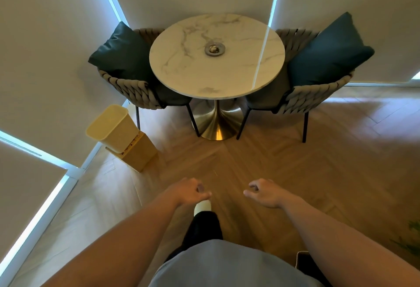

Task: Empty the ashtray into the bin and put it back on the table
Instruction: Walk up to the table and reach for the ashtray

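Note:
A small round metal ashtray point(214, 49) with brownish bits in it sits near the middle of a round marble-top table point(181, 71) on a gold pedestal. A pale yellow bin point(113, 129) stands on the floor at the left, beside the wall, leaning against a wooden box. My left hand point(189, 191) and my right hand point(264, 192) hang low in front of me over the wooden floor, far short of the table. Both hold nothing, with fingers loosely curled and apart.
Two woven chairs with dark teal cushions point(123, 54) point(329, 52) flank the table. A wooden box point(141, 153) stands against the bin. Blinds cover the windows around the corner. Wooden floor lies between me and the table. A green plant point(411, 236) shows at the right edge.

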The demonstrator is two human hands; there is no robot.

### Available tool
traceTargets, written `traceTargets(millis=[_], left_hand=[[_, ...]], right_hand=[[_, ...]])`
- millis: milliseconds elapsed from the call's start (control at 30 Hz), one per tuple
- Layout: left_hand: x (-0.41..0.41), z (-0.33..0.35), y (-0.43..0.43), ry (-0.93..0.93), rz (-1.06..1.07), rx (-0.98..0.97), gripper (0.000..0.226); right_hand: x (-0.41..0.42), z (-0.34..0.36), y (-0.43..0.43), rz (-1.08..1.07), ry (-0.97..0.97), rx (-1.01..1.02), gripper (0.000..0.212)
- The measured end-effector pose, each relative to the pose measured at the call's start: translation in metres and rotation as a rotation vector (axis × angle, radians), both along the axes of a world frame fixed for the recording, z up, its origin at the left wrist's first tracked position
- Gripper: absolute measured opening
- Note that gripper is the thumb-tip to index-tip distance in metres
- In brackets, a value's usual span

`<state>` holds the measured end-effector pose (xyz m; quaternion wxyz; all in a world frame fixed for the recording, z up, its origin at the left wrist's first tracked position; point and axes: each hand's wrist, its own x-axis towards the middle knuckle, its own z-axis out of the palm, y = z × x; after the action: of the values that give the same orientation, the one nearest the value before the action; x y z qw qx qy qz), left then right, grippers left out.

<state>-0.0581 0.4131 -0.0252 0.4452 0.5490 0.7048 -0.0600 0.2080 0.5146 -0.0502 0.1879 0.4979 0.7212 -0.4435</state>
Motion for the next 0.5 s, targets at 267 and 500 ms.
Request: traceTargets(millis=[267,500], left_hand=[[-0.055,-0.026,0.083,0.008,-0.071,0.006,0.060],[-0.118,-0.042,0.150,0.025,-0.127,-0.010,0.061]], right_hand=[[-0.045,-0.013,0.074,-0.065,-0.006,-0.002,0.071],[-0.098,-0.012,0.144,-0.118,-0.026,0.022,0.070]])
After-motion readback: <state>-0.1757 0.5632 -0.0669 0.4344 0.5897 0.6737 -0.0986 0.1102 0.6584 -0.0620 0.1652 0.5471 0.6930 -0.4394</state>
